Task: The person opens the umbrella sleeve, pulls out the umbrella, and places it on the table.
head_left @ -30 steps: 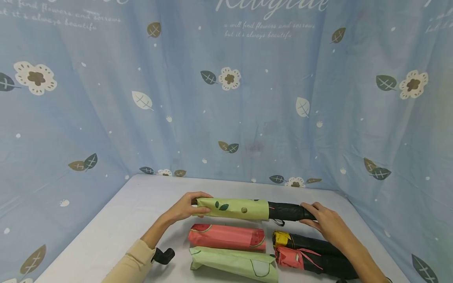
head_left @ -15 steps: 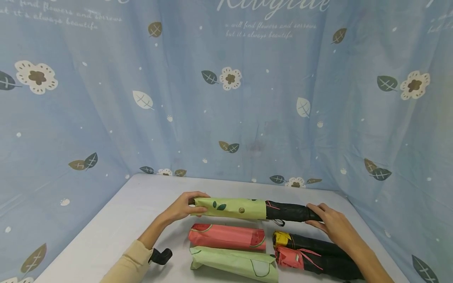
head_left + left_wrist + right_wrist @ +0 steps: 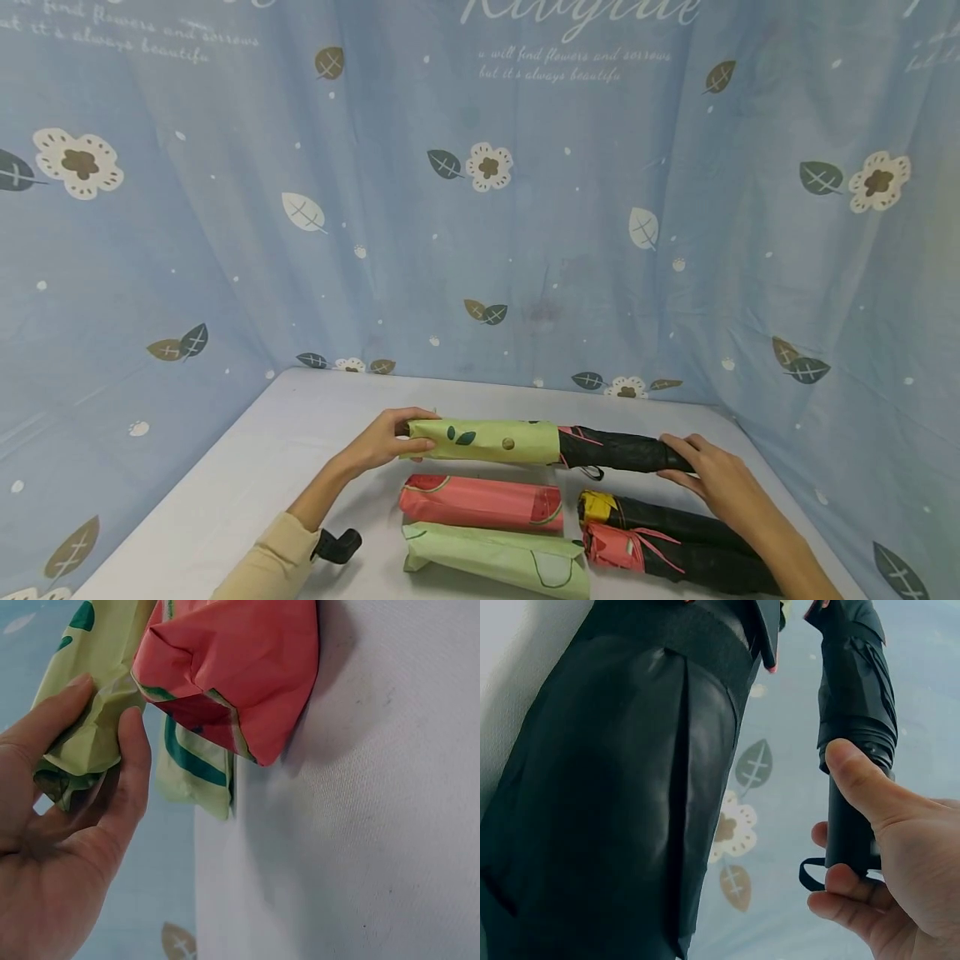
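In the head view a folded black umbrella (image 3: 622, 450) lies partly inside a yellow-green sleeve (image 3: 487, 442) printed with leaves. My left hand (image 3: 386, 437) grips the sleeve's left end. At the other end my right hand (image 3: 716, 475) holds the umbrella; the right wrist view shows its thumb and fingers round the black handle (image 3: 844, 817), with a small strap loop (image 3: 810, 875) hanging beside it. Pink strips show at the sleeve's mouth. The left wrist view has thumb and fingers pinching the crumpled sleeve end (image 3: 90, 742). Whatever part of the umbrella is inside the sleeve is hidden.
Nearer on the white table (image 3: 247, 467) lie a red watermelon-print sleeve (image 3: 480, 502) and a pale green one (image 3: 487, 558). Two folded black umbrellas, one yellow-ended (image 3: 652, 512), one red-ended (image 3: 675, 562), lie under the right forearm. A black curved piece (image 3: 339, 546) sits by the left sleeve cuff.
The right hand has moved right with the umbrella, and more of its black cloth and the pink strips show outside the sleeve. The left hand and sleeve have shifted slightly left.
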Action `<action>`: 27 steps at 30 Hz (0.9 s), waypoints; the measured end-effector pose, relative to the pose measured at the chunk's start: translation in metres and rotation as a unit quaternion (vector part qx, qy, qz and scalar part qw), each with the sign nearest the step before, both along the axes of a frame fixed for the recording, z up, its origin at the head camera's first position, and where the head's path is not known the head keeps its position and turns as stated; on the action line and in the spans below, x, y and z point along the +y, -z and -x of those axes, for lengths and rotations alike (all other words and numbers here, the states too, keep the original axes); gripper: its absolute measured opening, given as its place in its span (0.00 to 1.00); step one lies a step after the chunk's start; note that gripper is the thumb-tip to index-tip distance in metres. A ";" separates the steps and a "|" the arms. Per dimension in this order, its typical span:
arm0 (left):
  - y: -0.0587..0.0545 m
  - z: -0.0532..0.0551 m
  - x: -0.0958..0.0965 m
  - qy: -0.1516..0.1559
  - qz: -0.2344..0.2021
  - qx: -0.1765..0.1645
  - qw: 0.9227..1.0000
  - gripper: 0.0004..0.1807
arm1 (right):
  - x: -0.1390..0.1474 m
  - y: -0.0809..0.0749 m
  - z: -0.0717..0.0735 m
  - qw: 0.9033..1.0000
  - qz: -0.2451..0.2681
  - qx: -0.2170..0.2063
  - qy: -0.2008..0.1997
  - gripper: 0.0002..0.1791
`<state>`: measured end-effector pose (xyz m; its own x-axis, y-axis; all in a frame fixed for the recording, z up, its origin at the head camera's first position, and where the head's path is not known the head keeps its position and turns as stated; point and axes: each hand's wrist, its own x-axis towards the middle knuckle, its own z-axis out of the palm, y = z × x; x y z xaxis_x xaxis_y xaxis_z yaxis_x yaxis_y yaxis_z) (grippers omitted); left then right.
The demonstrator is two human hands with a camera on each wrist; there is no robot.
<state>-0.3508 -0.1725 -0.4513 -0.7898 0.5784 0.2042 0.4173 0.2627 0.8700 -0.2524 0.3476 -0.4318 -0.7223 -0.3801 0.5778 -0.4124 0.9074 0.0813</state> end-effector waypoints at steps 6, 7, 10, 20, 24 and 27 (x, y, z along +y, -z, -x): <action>-0.001 -0.002 -0.001 -0.008 -0.002 -0.004 1.000 0.25 | 0.006 0.002 -0.002 1.000 0.004 0.001 0.003 0.28; -0.001 -0.002 -0.001 -0.009 -0.001 -0.005 1.000 0.25 | 0.007 0.003 -0.002 1.000 0.006 -0.001 0.004 0.28; 0.000 -0.002 -0.002 -0.013 0.002 -0.004 1.000 0.25 | 0.010 0.004 -0.002 1.000 0.010 -0.005 0.007 0.28; 0.003 -0.004 -0.006 -0.025 0.012 -0.001 1.000 0.25 | 0.017 0.005 -0.005 1.000 0.012 -0.005 0.021 0.29; 0.005 -0.005 -0.008 -0.026 0.014 -0.003 1.000 0.25 | 0.020 0.006 -0.006 1.000 0.009 0.017 0.012 0.29; 0.006 -0.005 -0.010 -0.024 0.016 -0.003 1.000 0.25 | 0.022 0.007 -0.006 1.000 0.006 0.024 0.010 0.29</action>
